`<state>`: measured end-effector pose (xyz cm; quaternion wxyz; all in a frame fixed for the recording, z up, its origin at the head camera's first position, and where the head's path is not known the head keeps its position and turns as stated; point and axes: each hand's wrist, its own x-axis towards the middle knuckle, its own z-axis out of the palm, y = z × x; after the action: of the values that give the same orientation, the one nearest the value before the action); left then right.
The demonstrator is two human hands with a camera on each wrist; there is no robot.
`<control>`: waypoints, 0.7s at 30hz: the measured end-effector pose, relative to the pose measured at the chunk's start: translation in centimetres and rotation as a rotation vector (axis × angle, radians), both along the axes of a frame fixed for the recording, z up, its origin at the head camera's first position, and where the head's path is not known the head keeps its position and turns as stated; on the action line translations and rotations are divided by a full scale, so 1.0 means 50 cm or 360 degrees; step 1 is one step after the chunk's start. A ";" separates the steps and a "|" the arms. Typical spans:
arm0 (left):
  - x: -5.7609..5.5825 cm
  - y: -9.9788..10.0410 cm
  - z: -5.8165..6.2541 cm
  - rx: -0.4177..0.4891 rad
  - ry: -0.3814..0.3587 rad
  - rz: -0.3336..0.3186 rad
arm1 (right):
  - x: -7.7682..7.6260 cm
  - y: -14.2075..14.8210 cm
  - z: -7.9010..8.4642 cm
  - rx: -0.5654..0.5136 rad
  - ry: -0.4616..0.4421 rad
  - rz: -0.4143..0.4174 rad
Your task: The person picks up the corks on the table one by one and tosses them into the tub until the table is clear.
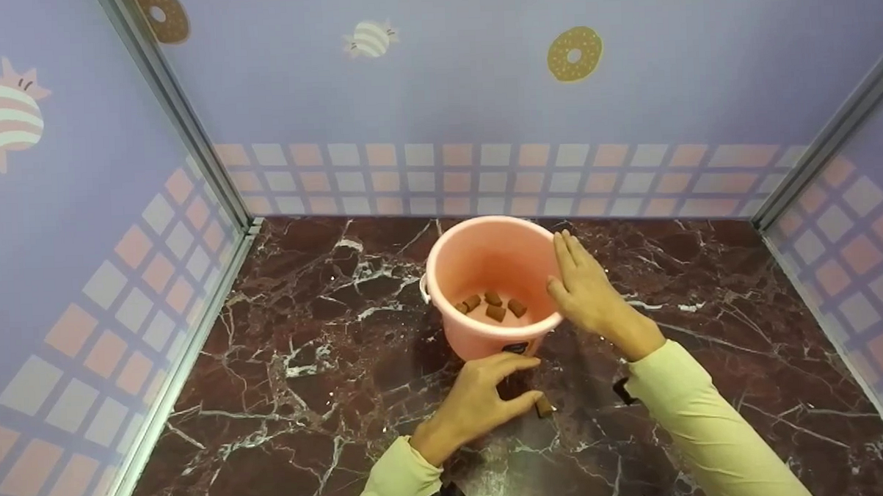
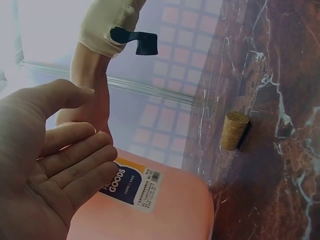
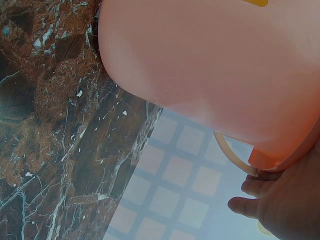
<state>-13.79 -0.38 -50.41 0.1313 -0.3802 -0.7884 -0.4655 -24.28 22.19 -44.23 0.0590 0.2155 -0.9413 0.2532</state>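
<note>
A pink plastic bucket (image 1: 468, 335) stands upright on the marbled surface with several brown corks (image 1: 496, 313) lying on its bottom. My right hand (image 1: 594, 294) rests against the right side of its rim, fingers straight and thumb over the edge. In front of the bucket is my left hand (image 1: 480, 397), its thumb and fingers spread apart with nothing between them. One more cork (image 1: 544, 407) is just beyond the left thumb tip; the left wrist view shows this cork (image 2: 235, 131) standing on end, apart from the hand.
The bucket's handle (image 1: 424, 289) hangs at its left side. A printed label (image 2: 132, 182) is on the bucket's front. Lilac walls (image 1: 465, 93) with pink and white squares enclose the dark red marbled surface (image 1: 307, 399) at the back and both sides.
</note>
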 end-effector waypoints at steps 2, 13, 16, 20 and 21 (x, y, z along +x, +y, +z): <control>-0.002 0.001 -0.004 -0.0019 0.0013 0.0003 | 0.000 0.000 0.000 0.0008 -0.0009 -0.0002; -0.015 0.009 -0.035 -0.0175 0.0048 0.0050 | 0.002 0.000 0.001 0.0001 -0.0016 -0.0002; -0.017 0.013 -0.040 -0.0199 0.0010 0.0056 | 0.002 0.000 0.001 0.0003 -0.0019 -0.0003; -0.017 0.016 -0.046 -0.0235 -0.0034 0.0061 | 0.002 0.000 0.000 0.0005 -0.0025 -0.0007; -0.017 0.017 -0.046 -0.0247 -0.0043 0.0062 | 0.002 0.000 0.000 0.0006 -0.0024 -0.0007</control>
<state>-14.63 0.48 -52.71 0.0999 -0.3675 -0.8311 -0.4053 -24.20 22.20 -44.23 0.0519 0.2115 -0.9427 0.2528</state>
